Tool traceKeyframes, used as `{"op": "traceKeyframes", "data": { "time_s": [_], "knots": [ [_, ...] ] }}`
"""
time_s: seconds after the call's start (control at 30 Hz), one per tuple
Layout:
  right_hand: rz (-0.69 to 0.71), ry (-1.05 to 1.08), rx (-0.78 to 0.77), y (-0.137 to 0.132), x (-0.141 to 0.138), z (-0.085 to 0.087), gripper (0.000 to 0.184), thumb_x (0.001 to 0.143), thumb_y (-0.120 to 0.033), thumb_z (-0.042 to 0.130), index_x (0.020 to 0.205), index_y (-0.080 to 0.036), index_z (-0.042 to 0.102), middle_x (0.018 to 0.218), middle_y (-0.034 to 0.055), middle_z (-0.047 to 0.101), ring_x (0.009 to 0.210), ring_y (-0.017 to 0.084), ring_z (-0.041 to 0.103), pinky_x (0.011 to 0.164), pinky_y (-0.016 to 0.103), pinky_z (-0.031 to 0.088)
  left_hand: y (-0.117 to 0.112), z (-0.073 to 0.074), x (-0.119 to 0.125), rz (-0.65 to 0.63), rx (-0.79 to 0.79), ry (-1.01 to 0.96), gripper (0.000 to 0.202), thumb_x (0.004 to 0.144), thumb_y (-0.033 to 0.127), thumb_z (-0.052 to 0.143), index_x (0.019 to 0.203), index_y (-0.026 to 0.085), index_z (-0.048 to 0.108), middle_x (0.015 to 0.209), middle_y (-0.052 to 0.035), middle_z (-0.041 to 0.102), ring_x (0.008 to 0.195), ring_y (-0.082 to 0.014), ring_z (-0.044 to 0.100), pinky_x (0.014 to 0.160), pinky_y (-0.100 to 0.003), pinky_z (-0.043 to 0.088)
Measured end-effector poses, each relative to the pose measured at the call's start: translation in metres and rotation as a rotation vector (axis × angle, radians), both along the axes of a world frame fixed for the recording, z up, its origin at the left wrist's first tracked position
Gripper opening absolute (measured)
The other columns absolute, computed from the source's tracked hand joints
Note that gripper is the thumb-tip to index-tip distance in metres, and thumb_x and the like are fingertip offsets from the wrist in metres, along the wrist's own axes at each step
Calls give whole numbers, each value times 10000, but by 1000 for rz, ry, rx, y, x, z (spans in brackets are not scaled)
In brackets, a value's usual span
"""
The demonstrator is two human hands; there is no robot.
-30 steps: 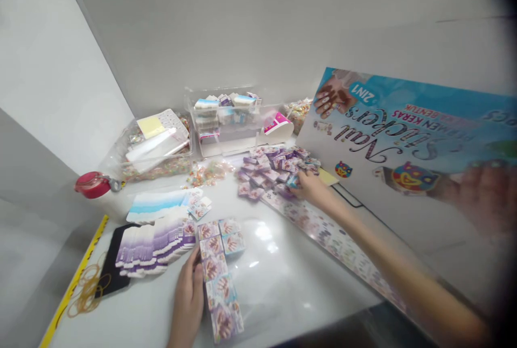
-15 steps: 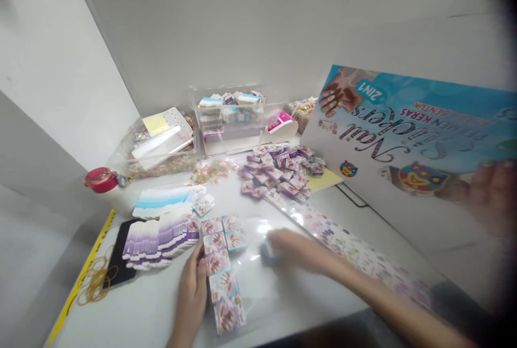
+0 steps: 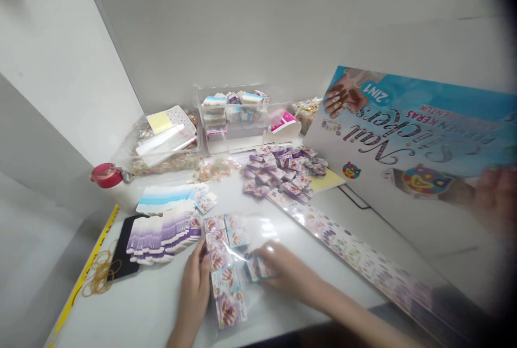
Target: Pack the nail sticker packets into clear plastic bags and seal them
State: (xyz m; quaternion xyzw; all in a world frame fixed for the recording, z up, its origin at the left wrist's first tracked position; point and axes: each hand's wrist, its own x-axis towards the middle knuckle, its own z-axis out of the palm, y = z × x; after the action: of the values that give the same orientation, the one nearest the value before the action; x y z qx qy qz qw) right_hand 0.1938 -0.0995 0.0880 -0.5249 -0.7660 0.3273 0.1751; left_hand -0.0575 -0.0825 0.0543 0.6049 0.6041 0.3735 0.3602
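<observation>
A clear plastic bag (image 3: 258,305) lies flat in front of me, with small printed boxes (image 3: 226,282) standing in two columns along its left part. My left hand (image 3: 196,279) is closed round the bag's left edge, its fingers against the outer column. On the other side, my right hand (image 3: 280,268) pinches a couple of small blue-and-white boxes (image 3: 255,268), apart from the columns and under the film of the bag. Its fingertips are partly hidden by the boxes and the glare.
Loose purple boxes (image 3: 283,171) form a heap at the back. Fanned purple cards (image 3: 163,237) and blue cards (image 3: 172,198) lie left, near rubber bands (image 3: 100,275) and a red-lidded bottle (image 3: 108,175). A printed display board (image 3: 404,175) leans at right; clear bins (image 3: 236,113) stand behind.
My right hand has moved left and slightly down with its boxes, closer to the columns. My left hand stays at the bag's edge. The view has shifted slightly.
</observation>
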Motion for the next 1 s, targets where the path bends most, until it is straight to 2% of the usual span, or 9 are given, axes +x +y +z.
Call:
{"op": "traceKeyframes", "data": {
  "time_s": [0.13,0.27,0.43,0.5,0.6,0.73,0.8,0.9,1.0],
  "knots": [
    [-27,96,-48,0,-9,4,595,759,-147,638,1292,-330,447,1071,40,488,963,197,542,879,325,426,0,1,1,-8,3,-6,462,933,436,341,1350,242,393,1405,-59,446,1301,-213,391,1095,-421,291],
    [-112,255,-33,-1,-19,3,626,706,-133,669,1268,-255,423,1158,67,469,1090,229,485,927,343,415,-1,3,1,-7,6,-7,463,935,431,340,1355,244,391,1410,-60,441,1302,-215,390,1096,-424,290],
    [-243,325,-6,0,-22,-7,368,690,-94,639,1011,-218,508,1042,49,495,946,199,525,736,273,471,-2,2,1,-3,13,10,457,932,426,343,1349,249,404,1405,-54,451,1303,-214,391,1094,-422,297],
    [-233,327,21,3,-25,-6,274,714,-94,623,935,-220,522,1007,39,502,903,186,537,702,259,467,-1,3,1,1,10,13,462,932,430,339,1350,244,403,1405,-58,452,1300,-215,396,1091,-425,301],
    [-136,326,61,7,-30,-1,215,778,-141,599,962,-232,536,1042,40,510,867,165,550,701,253,460,-1,4,1,-6,3,14,467,934,435,327,1348,233,402,1406,-63,450,1302,-211,394,1094,-423,296],
    [-23,305,100,5,-28,-4,308,781,-156,587,1058,-254,496,1105,39,498,888,161,543,737,264,444,-1,2,1,-1,-4,20,469,933,439,328,1347,231,400,1404,-63,450,1304,-211,388,1100,-425,285],
    [-136,307,55,2,-25,-11,376,733,-165,625,1056,-235,445,1029,30,492,777,142,521,661,254,432,-1,1,1,-3,5,19,463,934,436,330,1345,235,400,1404,-60,448,1303,-208,386,1101,-422,283],
    [-331,303,-46,1,-23,-17,311,684,-176,641,860,-218,388,789,-36,442,614,105,421,545,223,356,0,-1,0,-16,26,11,455,936,426,328,1344,237,396,1404,-58,447,1302,-203,385,1103,-419,279],
    [-338,281,-67,5,-30,-16,274,679,-136,578,706,-220,319,666,-62,396,584,96,366,525,214,293,0,-1,-1,-26,37,6,454,937,422,325,1340,228,400,1395,-66,455,1296,-206,392,1101,-425,281]
  ]
}}
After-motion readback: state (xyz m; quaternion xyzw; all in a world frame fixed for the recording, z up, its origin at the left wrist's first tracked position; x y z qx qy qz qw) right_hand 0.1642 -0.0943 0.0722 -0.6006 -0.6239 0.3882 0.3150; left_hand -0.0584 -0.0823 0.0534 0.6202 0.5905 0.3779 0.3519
